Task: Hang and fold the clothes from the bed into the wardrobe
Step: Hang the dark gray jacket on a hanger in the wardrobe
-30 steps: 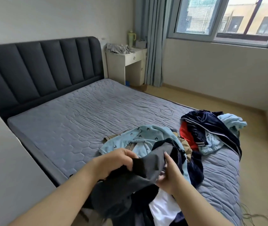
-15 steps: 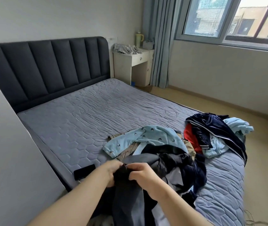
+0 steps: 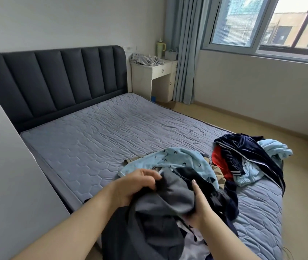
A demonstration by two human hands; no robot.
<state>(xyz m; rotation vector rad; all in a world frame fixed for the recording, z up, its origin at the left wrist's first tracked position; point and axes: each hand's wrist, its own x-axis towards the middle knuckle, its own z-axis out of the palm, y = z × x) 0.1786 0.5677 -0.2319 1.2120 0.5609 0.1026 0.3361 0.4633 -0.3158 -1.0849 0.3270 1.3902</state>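
Since 0.5 s ago my right grip (image 3: pixel 200 209) has slid apart from my left grip (image 3: pixel 138 182); both clutch the grey garment (image 3: pixel 168 199) over the bed (image 3: pixel 112 128) foot end. I judge 0 items hung or folded yet: the pale-blue heap (image 3: pixel 177 160) and the navy heap (image 3: pixel 243 152) lie at that foot end.

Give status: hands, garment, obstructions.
Left hand and right hand both grip the grey garment. Garment bunched, held over the clothes pile on the bed. Nothing blocking; wardrobe not in view.
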